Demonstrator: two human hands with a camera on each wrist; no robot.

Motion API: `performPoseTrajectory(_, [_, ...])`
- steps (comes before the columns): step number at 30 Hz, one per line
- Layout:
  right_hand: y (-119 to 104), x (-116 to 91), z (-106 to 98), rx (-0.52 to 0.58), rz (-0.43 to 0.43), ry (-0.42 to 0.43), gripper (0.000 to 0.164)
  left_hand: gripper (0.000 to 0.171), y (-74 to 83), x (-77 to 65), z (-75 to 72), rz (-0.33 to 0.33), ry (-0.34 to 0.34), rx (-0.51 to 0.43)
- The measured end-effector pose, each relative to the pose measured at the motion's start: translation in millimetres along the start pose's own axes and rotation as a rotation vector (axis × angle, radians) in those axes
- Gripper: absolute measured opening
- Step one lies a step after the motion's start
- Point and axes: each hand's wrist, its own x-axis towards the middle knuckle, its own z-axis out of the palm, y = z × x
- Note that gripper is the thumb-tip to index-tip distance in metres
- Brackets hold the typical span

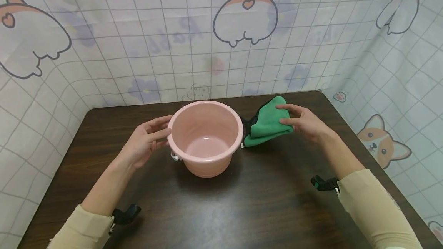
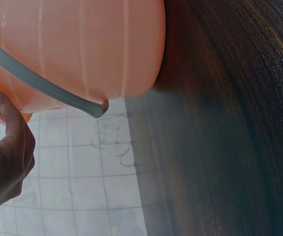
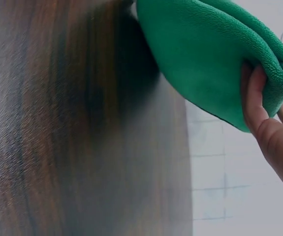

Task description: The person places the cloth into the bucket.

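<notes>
A pink plastic bucket (image 1: 207,168) stands upright on the dark table, its inside bare. My left hand (image 1: 143,139) holds its left rim, with the thumb at the rim's edge and fingers beside it. In the left wrist view the bucket's pale handle (image 2: 47,86) hangs down along the ribbed side, near the left hand (image 2: 8,152). To the right of the bucket is a folded green cloth (image 1: 270,120) with a dark edge. My right hand (image 1: 306,122) pinches its right end between thumb and fingers; the right wrist view shows the raised cloth (image 3: 205,64) bunched there.
The dark wooden tabletop (image 1: 214,210) reaches a wall sheet (image 1: 173,60) printed with a grid and cartoon corgis, at the back and both sides. A black strap piece shows below each sleeve cuff (image 1: 356,187).
</notes>
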Motion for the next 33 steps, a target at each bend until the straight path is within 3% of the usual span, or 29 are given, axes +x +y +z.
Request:
performPoseTrajectory(8, [-15.1, -3.2, 4.8, 0.120, -0.048, 0.009, 0.060, 0.059, -1.0, 0.7, 0.6, 0.001, -0.001, -0.003])
performPoseTrajectory(17, [-32.4, -7.8, 8.9, 0.091, -0.116, 0.074, 0.058, 0.059, -2.5, 2.6, 0.3, 0.013, -0.007, -0.040])
performPoseTrajectory(26, [-52.2, -10.8, 14.2, 0.252, -0.256, 0.014, 0.055, 0.059, -2.6, 2.7, -0.3, 0.003, -0.002, -0.060])
performPoseTrajectory(33, [-69.6, -14.1, 20.7, 0.299, -0.322, -0.005, 0.053, 0.059, -2.4, 4.4, 0.8, 0.004, -0.012, -0.055])
